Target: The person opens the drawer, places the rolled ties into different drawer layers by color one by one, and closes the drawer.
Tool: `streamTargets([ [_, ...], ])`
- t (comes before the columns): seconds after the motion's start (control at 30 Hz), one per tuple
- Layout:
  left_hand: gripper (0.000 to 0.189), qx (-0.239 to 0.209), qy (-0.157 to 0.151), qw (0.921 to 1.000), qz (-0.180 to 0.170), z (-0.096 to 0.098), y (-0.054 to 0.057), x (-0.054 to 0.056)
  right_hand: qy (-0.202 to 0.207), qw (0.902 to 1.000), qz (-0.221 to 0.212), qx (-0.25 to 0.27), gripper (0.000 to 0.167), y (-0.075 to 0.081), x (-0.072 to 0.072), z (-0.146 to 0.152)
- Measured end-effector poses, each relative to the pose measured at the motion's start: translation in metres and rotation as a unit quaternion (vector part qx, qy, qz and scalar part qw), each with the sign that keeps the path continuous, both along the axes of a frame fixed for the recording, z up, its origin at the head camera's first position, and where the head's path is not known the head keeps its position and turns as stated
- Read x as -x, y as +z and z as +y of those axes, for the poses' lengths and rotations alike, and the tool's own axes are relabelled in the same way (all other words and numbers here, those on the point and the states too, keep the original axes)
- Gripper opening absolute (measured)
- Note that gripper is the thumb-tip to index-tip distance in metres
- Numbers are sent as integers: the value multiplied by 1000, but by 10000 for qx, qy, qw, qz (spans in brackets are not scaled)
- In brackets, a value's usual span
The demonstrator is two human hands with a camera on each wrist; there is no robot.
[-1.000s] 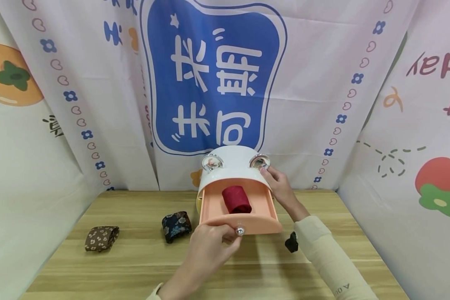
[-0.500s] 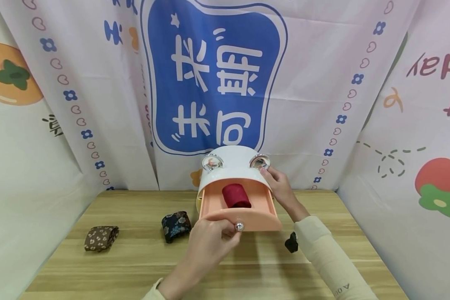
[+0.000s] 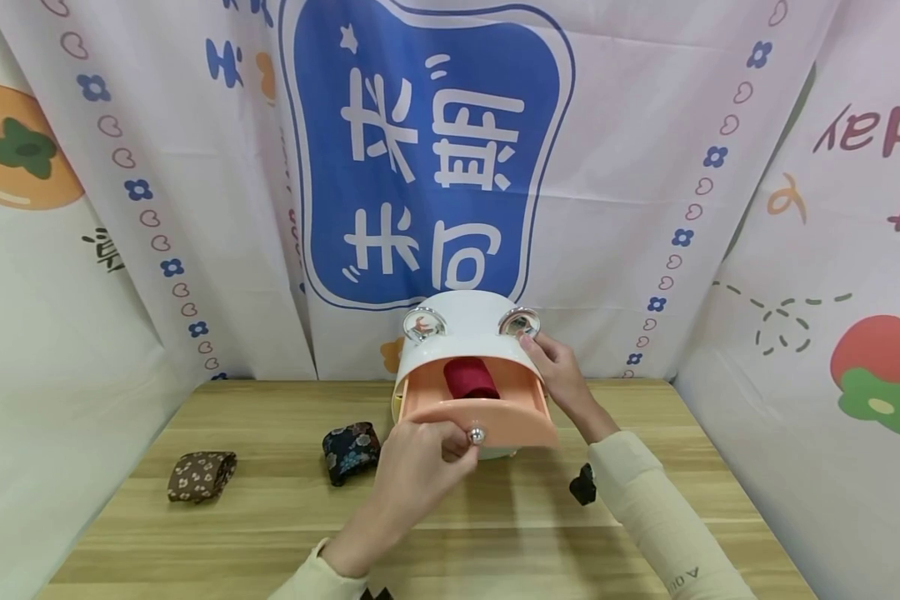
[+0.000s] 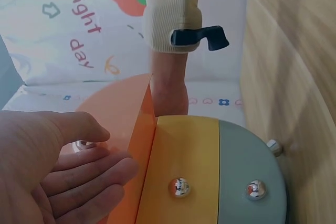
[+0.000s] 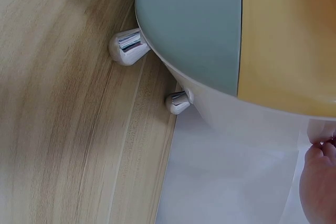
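Observation:
My left hand [image 3: 420,467] pinches the round silver knob [image 3: 476,436] of a peach-orange drawer [image 3: 513,423]. That drawer stands partly pulled out of a small white rounded cabinet [image 3: 461,312] with two mirror-like eyes on top. Inside it lies a rolled dark red cloth [image 3: 471,379], its front hidden by the drawer face. At the cabinet's right side, beside one eye [image 3: 520,322], my right hand [image 3: 564,379] holds the shell; some fingers are hidden behind it. Below the orange drawer, a yellow drawer [image 4: 184,145] and a grey-green drawer [image 4: 244,153] sit flush.
On the wooden table [image 3: 270,533], left of the cabinet, lie a folded dark floral cloth [image 3: 351,452] and a folded brown floral cloth [image 3: 201,476]. A printed curtain [image 3: 607,250] hangs close behind the cabinet. Silver feet [image 5: 127,47] hold the cabinet off the table.
The orange drawer has slid further into the cabinet, carrying the red cloth back with it, while my left hand keeps hold of the knob. My right hand stays in place.

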State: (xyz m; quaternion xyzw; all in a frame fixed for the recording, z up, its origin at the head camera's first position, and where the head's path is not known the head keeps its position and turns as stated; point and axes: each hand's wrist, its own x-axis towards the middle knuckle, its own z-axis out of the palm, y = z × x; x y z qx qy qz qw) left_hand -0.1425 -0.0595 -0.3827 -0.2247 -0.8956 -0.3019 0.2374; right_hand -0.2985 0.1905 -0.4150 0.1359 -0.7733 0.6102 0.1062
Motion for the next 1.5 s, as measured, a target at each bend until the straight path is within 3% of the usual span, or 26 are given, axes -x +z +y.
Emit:
streamTargets([
  [0.57,6,-94,82,9995,-292,0,4,28,57,9998,87,-184,45,-1,0,0],
  [1.03,9,-116,169,9997,-122,2,6,48,182,9997,108,-158,43,1,0,2],
  [1.5,15,-43,270,9995,-127,3,4,62,11,9994,110,-330,37,2,0,2],
])
